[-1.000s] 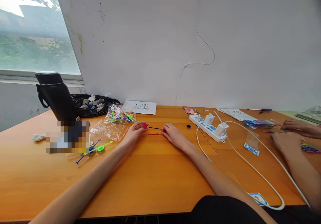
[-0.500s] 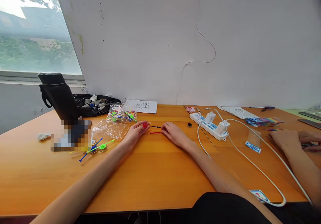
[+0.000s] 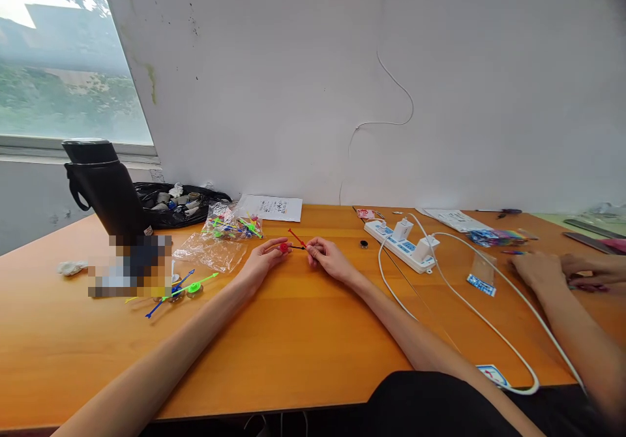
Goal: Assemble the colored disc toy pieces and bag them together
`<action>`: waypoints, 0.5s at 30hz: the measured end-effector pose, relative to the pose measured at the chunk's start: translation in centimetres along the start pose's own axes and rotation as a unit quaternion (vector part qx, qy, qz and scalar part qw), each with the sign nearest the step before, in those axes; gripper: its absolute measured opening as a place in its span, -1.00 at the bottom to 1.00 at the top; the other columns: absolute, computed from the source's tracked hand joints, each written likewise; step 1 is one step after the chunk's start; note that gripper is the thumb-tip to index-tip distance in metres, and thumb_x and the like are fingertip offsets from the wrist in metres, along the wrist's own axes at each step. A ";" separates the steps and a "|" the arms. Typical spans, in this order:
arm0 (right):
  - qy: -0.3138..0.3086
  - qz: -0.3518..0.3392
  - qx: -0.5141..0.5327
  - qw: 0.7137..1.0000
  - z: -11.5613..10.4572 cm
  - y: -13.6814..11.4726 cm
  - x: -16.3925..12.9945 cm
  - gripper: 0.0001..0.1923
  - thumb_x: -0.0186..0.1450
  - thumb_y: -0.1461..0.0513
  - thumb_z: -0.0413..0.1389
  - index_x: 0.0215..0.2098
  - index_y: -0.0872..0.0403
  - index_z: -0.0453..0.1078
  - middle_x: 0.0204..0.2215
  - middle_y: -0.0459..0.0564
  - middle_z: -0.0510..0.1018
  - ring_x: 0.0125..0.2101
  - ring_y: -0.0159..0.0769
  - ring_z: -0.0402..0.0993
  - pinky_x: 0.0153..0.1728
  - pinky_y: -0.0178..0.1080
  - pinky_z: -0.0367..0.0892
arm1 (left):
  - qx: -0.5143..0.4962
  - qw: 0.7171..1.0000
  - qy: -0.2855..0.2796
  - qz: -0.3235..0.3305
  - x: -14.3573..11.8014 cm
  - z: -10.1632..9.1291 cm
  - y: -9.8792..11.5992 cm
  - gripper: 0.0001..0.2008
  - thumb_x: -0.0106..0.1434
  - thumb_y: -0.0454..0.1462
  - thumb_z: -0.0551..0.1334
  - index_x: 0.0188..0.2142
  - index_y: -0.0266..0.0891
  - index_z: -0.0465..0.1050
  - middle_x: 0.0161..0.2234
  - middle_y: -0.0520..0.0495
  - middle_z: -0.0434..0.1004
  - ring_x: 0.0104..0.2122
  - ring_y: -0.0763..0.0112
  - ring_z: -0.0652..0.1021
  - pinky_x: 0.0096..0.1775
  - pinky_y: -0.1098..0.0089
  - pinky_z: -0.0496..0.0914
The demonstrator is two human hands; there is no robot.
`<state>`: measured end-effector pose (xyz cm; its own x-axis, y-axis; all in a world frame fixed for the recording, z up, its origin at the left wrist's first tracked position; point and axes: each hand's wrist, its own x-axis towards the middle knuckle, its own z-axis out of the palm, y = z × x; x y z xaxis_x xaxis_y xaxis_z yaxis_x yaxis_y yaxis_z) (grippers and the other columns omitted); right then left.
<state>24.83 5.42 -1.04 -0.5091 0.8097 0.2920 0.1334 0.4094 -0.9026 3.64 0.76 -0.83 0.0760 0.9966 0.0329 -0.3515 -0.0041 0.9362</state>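
My left hand (image 3: 264, 264) has its fingertips closed around a small red round plastic piece (image 3: 283, 247). My right hand (image 3: 330, 261) pinches a thin red arrow-shaped stick (image 3: 296, 236), tilted up to the left. Between the hands runs a thin black arrow-shaped stick (image 3: 298, 248); whether a hand grips it I cannot tell. Left of my left forearm lie similar pieces: a green arrow with a round hub (image 3: 194, 287) and a blue arrow (image 3: 155, 309). A small black round piece (image 3: 363, 244) rests on the table, right of my right hand.
Clear bags (image 3: 210, 252) and a printed sheet (image 3: 274, 207) lie behind my left hand. A black bottle (image 3: 105, 186) and black bag (image 3: 195, 197) stand at left. On the right are a power strip (image 3: 401, 248), white cables (image 3: 484, 316) and another person's hands (image 3: 538, 271).
My right hand has lifted the red arrow-shaped stick off the table and tilted it. My left hand keeps the red round piece. The view has shifted slightly right.
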 end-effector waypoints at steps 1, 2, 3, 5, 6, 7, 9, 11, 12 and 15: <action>-0.016 0.006 0.025 1.000 0.2 -0.1 0.0 -0.52 0.30 -0.17 0.11 -0.23 0.07 0.29 -0.54 -0.15 0.44 -0.52 -0.38 0.34 -0.41 -0.29 0.25 | 0.010 1.000 -0.015 0.006 0.0 0.0 -0.1 -0.57 0.14 -0.21 0.41 -0.01 -0.26 0.51 0.01 -0.25 0.61 0.06 0.19 0.57 0.25 0.16 0.29; -0.033 0.012 0.043 0.998 0.4 -0.1 0.0 -0.51 0.29 -0.18 0.13 -0.24 0.07 0.29 -0.55 -0.16 0.43 -0.52 -0.39 0.32 -0.42 -0.29 0.23 | 0.024 0.999 -0.030 0.015 0.0 0.1 -0.2 -0.56 0.13 -0.19 0.42 0.01 -0.25 0.50 0.01 -0.25 0.62 0.07 0.18 0.57 0.26 0.14 0.27; -0.048 0.019 0.056 0.997 0.6 -0.2 0.0 -0.50 0.28 -0.18 0.14 -0.24 0.07 0.30 -0.56 -0.16 0.42 -0.53 -0.40 0.31 -0.43 -0.30 0.22 | 0.038 0.998 -0.044 0.026 0.0 0.2 -0.3 -0.54 0.14 -0.18 0.42 0.02 -0.25 0.49 0.02 -0.24 0.61 0.09 0.16 0.56 0.27 0.12 0.26; -0.069 0.026 0.068 0.995 0.9 -0.4 -0.2 -0.49 0.27 -0.19 0.14 -0.24 0.08 0.30 -0.57 -0.17 0.41 -0.54 -0.41 0.29 -0.44 -0.30 0.20 | 0.054 0.995 -0.067 0.042 0.0 0.4 -0.5 -0.52 0.14 -0.15 0.42 0.03 -0.24 0.49 0.04 -0.24 0.60 0.11 0.14 0.54 0.27 0.11 0.24; -0.072 0.026 0.070 0.995 0.9 -0.4 -0.2 -0.49 0.26 -0.19 0.15 -0.25 0.08 0.30 -0.57 -0.17 0.41 -0.54 -0.41 0.29 -0.44 -0.30 0.20 | 0.051 0.995 -0.074 0.044 0.0 0.5 -0.6 -0.52 0.14 -0.14 0.42 0.03 -0.24 0.49 0.04 -0.25 0.60 0.11 0.15 0.54 0.26 0.11 0.25; -0.071 0.026 0.072 0.995 0.9 -0.4 -0.3 -0.48 0.26 -0.19 0.16 -0.25 0.08 0.30 -0.57 -0.17 0.41 -0.54 -0.41 0.29 -0.44 -0.30 0.20 | 0.043 0.995 -0.078 0.043 0.0 0.5 -0.7 -0.52 0.14 -0.14 0.43 0.02 -0.24 0.50 0.04 -0.25 0.60 0.10 0.16 0.55 0.26 0.13 0.26; -0.066 0.026 0.074 0.995 0.9 -0.3 -0.3 -0.47 0.24 -0.20 0.16 -0.25 0.08 0.30 -0.57 -0.18 0.41 -0.54 -0.41 0.30 -0.44 -0.30 0.20 | 0.025 0.996 -0.083 0.037 0.1 0.6 -0.9 -0.53 0.13 -0.14 0.43 0.01 -0.25 0.50 0.02 -0.24 0.62 0.07 0.20 0.57 0.25 0.16 0.28; -0.066 0.025 0.073 0.995 0.8 -0.2 -0.3 -0.48 0.25 -0.20 0.16 -0.25 0.08 0.30 -0.57 -0.17 0.41 -0.54 -0.41 0.30 -0.44 -0.30 0.20 | 0.017 0.996 -0.082 0.030 0.1 0.7 -1.0 -0.53 0.13 -0.14 0.43 0.00 -0.26 0.50 -0.03 -0.22 0.64 0.04 0.22 0.59 0.25 0.17 0.28; -0.067 0.024 0.072 0.995 0.8 -0.2 -0.3 -0.48 0.25 -0.20 0.16 -0.25 0.08 0.30 -0.57 -0.17 0.42 -0.54 -0.41 0.31 -0.44 -0.30 0.21 | 0.016 0.996 -0.081 0.028 0.1 0.7 -1.0 -0.53 0.13 -0.14 0.44 0.00 -0.26 0.50 -0.05 -0.22 0.65 0.02 0.22 0.60 0.25 0.17 0.29; -0.070 0.013 0.068 0.995 0.9 -0.2 -0.3 -0.52 0.29 -0.18 0.14 -0.25 0.06 0.28 -0.55 -0.16 0.44 -0.53 -0.40 0.32 -0.43 -0.30 0.23 | 0.029 0.996 -0.081 0.028 0.1 0.8 -0.9 -0.51 0.11 -0.12 0.44 -0.01 -0.28 0.50 -0.08 -0.22 0.66 0.01 0.19 0.61 0.23 0.15 0.30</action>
<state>24.21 4.69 -1.29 -0.6211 0.7491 0.2305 0.0358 0.3210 -0.9464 4.71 0.76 -1.41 0.2098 0.9681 0.1372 -0.3052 -0.0685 0.9498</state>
